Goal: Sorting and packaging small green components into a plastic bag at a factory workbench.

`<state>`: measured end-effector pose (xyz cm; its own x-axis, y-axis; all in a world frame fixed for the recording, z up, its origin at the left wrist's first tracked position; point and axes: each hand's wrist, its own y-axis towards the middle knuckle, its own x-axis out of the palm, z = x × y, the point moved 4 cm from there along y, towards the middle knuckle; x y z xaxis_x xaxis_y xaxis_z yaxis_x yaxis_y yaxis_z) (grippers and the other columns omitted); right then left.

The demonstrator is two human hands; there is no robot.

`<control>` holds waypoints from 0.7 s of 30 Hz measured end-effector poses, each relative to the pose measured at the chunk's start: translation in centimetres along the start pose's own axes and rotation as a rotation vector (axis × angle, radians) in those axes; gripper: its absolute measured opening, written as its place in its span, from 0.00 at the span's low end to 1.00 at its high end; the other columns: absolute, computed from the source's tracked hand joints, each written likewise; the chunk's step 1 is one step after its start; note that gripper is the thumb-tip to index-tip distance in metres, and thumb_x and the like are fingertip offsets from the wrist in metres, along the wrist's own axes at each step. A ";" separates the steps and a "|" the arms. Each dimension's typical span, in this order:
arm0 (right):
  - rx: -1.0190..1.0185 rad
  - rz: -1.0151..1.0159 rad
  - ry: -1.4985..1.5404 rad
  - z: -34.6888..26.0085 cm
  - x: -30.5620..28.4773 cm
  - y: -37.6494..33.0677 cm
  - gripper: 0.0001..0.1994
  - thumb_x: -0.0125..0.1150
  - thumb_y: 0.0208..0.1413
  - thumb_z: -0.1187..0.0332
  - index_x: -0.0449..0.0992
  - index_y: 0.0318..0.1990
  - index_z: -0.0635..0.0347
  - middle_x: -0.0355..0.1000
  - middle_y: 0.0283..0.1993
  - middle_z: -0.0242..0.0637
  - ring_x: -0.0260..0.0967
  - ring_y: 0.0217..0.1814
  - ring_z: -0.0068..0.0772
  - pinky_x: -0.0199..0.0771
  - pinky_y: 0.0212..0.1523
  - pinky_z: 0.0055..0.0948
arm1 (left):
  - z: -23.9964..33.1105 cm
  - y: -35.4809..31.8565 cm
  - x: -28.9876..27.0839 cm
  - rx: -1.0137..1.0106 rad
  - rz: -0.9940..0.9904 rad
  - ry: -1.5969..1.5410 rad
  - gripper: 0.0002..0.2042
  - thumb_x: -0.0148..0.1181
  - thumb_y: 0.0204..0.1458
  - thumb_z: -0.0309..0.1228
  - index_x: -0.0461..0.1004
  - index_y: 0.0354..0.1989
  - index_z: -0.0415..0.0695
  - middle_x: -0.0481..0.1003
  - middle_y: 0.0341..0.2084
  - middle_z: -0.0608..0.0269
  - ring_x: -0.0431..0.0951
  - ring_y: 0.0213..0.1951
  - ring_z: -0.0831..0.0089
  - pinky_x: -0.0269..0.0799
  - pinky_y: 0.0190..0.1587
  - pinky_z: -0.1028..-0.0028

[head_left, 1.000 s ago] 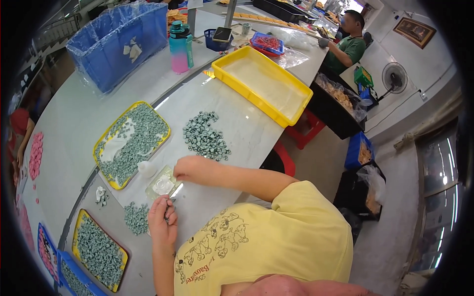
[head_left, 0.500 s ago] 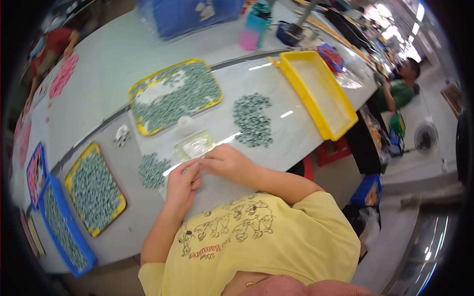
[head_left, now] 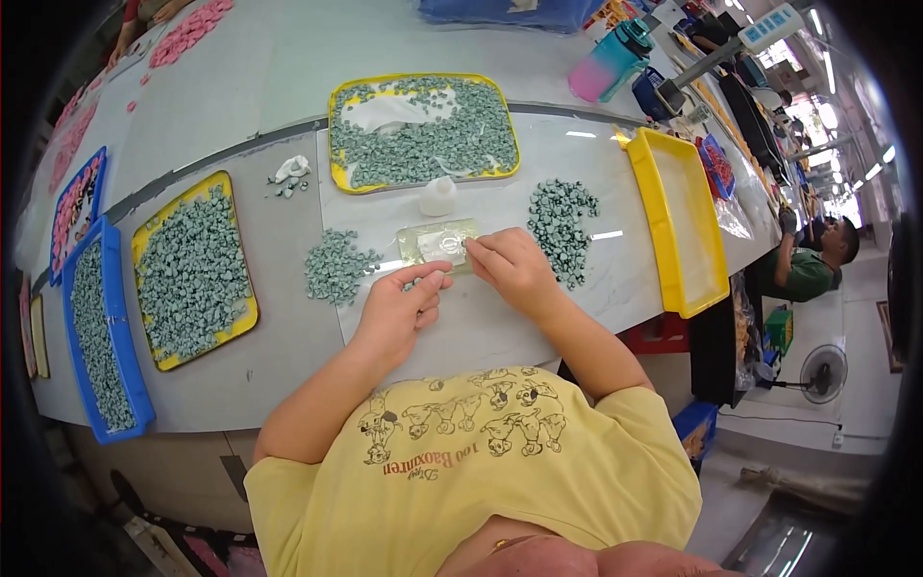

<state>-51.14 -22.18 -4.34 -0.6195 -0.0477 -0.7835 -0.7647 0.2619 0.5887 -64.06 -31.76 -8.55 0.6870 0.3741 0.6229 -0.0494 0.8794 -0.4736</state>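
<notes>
Your hands have drawn together since half a second ago. Your right hand [head_left: 510,267] now rests its fingertips on the near right edge of the clear plastic tray [head_left: 437,240], pinning it to the worktop [head_left: 500,327]. Your left hand [head_left: 399,308] sits just beside the tray's near left corner, fingers curled with thumb and forefinger pinched; whether a small green piece is between them is too small to tell. A second ago the hands were further apart, so this reads as settling in to work at the tray itself.

The tray lies flat, between the small green pile [head_left: 336,264] on your left and the larger green pile [head_left: 561,226] on your right. A small white bottle [head_left: 438,195] stands just behind it.

Room: bare worktop toward you, up to the near edge. The empty yellow tray [head_left: 678,226] hangs near the right edge. The full yellow tray [head_left: 423,130] closes off the back.
</notes>
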 end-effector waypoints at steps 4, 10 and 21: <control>-0.036 -0.007 -0.041 -0.2 0.6 0.2 0.16 0.65 0.33 0.79 0.74 0.36 0.64 0.71 0.31 0.33 0.67 0.30 0.32 0.66 0.30 0.28 | -0.1 0.1 -0.7 -0.011 -0.018 -0.031 0.13 0.53 0.54 0.26 0.69 0.46 0.34 0.70 0.33 0.58 0.54 0.18 0.86 0.53 0.19 0.84; -0.072 -0.015 -0.054 -0.3 1.2 0.4 0.15 0.63 0.34 0.79 0.74 0.36 0.64 0.71 0.31 0.34 0.67 0.30 0.32 0.67 0.31 0.28 | 0.1 -0.1 -1.0 0.015 -0.018 -0.025 0.11 0.53 0.54 0.26 0.67 0.44 0.35 0.70 0.32 0.60 0.55 0.18 0.86 0.53 0.18 0.85; -0.109 -0.018 -0.094 -1.0 2.0 1.1 0.15 0.63 0.34 0.79 0.75 0.35 0.64 0.71 0.31 0.34 0.67 0.30 0.32 0.68 0.30 0.28 | 0.2 -0.1 -2.3 -0.021 -0.036 -0.108 0.08 0.52 0.55 0.29 0.68 0.37 0.36 0.69 0.28 0.63 0.56 0.18 0.86 0.51 0.17 0.85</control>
<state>-53.39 -23.00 -5.03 -0.5897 0.0407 -0.8066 -0.7937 0.1554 0.5881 -65.74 -32.61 -9.84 0.6060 0.3730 0.7026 -0.0099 0.8867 -0.4622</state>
